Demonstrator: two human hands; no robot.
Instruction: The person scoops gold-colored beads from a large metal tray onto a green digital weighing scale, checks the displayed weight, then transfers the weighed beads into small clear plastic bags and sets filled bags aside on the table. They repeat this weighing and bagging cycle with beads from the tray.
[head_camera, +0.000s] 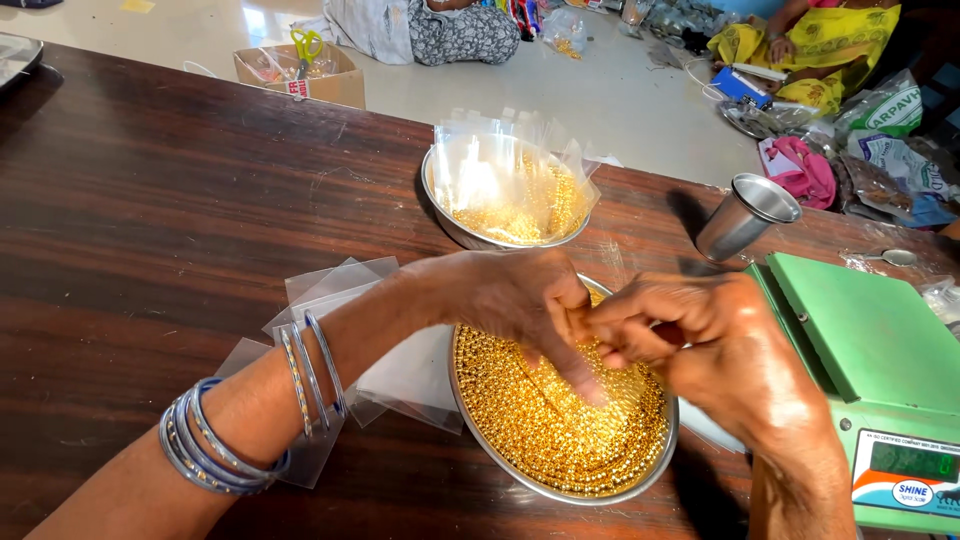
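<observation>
We work over a steel bowl heaped with gold beads, which sits on the dark wooden table right in front of us. Our left hand hangs over the bowl with its fingers curled down, the longest fingertip dipping into the beads. Our right hand meets it from the other side, fingers bunched and pinched against the left fingers above the beads. Whether anything is caught in that pinch we cannot tell.

Under our left wrist lie clear plastic pouches, and bangles circle the forearm. Behind the bowl stands a second bowl holding upright pouches with beads inside. A steel cup lies tilted near a green scale at our right.
</observation>
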